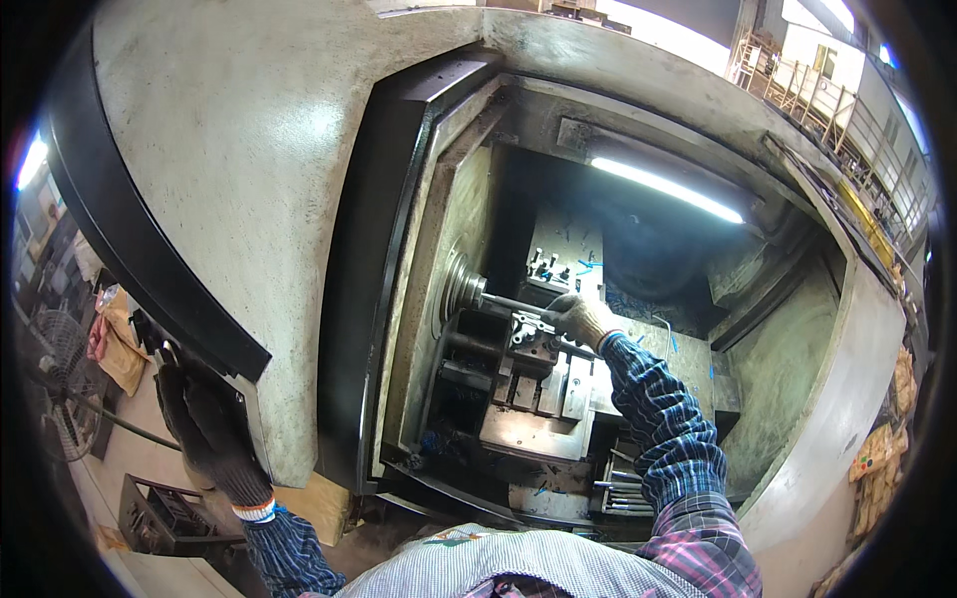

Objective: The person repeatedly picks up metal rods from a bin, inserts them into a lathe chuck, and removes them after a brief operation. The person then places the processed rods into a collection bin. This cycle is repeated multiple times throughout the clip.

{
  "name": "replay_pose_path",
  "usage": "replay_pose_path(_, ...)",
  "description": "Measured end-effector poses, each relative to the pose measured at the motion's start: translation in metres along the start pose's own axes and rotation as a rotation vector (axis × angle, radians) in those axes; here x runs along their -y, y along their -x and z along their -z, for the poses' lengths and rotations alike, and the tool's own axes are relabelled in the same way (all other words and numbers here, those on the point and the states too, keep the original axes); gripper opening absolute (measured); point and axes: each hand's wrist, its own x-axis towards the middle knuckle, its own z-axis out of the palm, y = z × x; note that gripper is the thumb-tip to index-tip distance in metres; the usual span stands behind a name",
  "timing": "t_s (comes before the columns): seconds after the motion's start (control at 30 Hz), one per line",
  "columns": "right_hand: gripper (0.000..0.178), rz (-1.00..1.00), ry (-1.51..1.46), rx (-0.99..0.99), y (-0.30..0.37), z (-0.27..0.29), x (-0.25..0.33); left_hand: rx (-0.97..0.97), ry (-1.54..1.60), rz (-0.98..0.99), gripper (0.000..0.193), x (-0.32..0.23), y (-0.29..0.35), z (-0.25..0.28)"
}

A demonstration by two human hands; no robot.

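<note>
My right hand (pixel 583 321), in a dark-palmed knit glove with a light cuff, reaches into a lathe. Its fingers are closed around a slim metal rod (pixel 511 303), whose far end meets the round chuck (pixel 462 291) on the left. Just below that hand sits a tool post block (pixel 533 339) on the slide. My left hand (pixel 204 424), in a dark glove, is outside at the machine's left side. Its fingers are stretched upward along the panel edge, by a small shiny metal piece (pixel 169 351); their contact with it is unclear.
A light tube (pixel 668 189) glows inside the enclosure. Bolted tool holders (pixel 548 267) stand behind the rod, with blue shavings around them. Several thin rods (pixel 625 490) lie near the front. The black door edge (pixel 384 269) borders the opening; a fan (pixel 60 369) stands far left.
</note>
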Motion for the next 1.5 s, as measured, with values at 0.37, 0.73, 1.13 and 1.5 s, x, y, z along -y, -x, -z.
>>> replay_pose_path(0.37, 0.038, 0.240, 0.048, 0.025, -0.072, -0.045, -0.010, -0.075, -0.581, -0.458, 0.043, 0.020, 0.004, 0.003)
replay_pose_path(0.73, 0.049, 0.166, 0.515, 0.147, -0.082, -0.033, 0.021, -0.149, -0.702, -0.537, 0.030, 0.000, 0.007, 0.001)
replay_pose_path(1.13, 0.060, 0.273, 0.516, 0.068, -0.038, -0.051, 0.089, -0.057, -0.846, -0.553, 0.044, 0.012, 0.002, 0.007)
replay_pose_path(1.5, 0.063, 0.251, 0.542, 0.059, -0.045, -0.057, 0.084, 0.108, -0.704, -0.664, 0.033, -0.031, 0.019, 0.018)
